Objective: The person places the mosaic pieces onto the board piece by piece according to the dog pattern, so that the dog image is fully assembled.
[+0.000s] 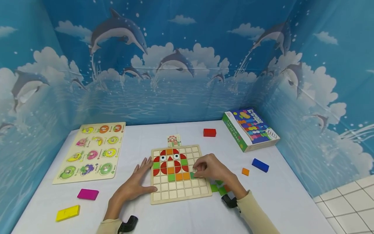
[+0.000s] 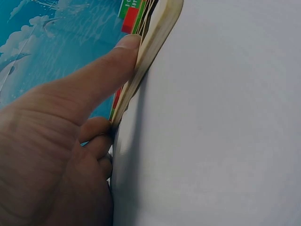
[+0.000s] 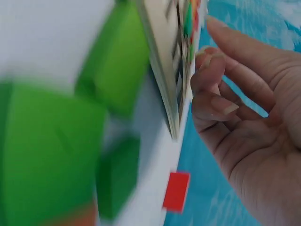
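Observation:
A wooden grid board (image 1: 181,193) lies on the table with red, orange and green tiles and two eye tiles set in its cells. My left hand (image 1: 132,182) rests at the board's left edge, fingers spread, with its thumb (image 2: 110,70) against the rim. Over the board's right side is my right hand (image 1: 210,167), its thumb tip beside a dark green tile (image 1: 192,175) in a cell. Its fingers (image 3: 211,106) are loosely bent, and no piece shows between them and the thumb. A small picture card (image 1: 174,140) lies behind the board.
Loose green tiles (image 1: 214,188) lie by the board's right edge, partly under the right wrist. Around are an orange tile (image 1: 245,171), blue block (image 1: 260,165), red block (image 1: 209,132), magenta block (image 1: 88,194), yellow block (image 1: 68,213), fruit board (image 1: 90,151) and game box (image 1: 251,128).

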Demonstrator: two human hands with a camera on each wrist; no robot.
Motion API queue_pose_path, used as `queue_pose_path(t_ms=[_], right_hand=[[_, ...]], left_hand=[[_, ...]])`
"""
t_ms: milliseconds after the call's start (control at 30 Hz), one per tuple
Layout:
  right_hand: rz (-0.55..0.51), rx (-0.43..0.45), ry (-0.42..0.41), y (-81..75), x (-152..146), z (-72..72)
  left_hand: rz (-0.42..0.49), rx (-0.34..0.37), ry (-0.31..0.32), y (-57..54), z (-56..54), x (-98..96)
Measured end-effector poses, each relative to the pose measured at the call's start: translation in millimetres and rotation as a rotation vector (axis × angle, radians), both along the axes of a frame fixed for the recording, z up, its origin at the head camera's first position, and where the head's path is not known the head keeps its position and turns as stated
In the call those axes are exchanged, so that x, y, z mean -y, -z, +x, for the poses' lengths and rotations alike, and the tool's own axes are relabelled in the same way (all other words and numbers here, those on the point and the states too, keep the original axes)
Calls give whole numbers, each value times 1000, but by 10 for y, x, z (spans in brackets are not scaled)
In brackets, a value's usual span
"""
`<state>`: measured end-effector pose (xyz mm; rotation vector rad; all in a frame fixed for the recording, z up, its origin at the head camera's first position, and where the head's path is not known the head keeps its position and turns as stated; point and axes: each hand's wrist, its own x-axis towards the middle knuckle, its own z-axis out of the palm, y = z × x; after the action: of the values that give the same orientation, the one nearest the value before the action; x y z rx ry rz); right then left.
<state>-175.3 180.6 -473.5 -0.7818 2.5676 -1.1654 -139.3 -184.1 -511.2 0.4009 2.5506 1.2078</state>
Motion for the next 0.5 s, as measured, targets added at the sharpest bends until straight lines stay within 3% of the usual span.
queue_pose_path(t_ms=[267, 500], right_hand=[[53, -68, 109, -60, -618, -38], [92, 57, 151, 7, -1014, 55]], left_hand=[[-9, -11, 9, 3, -6, 5], [-2, -17, 14, 17, -12, 9]])
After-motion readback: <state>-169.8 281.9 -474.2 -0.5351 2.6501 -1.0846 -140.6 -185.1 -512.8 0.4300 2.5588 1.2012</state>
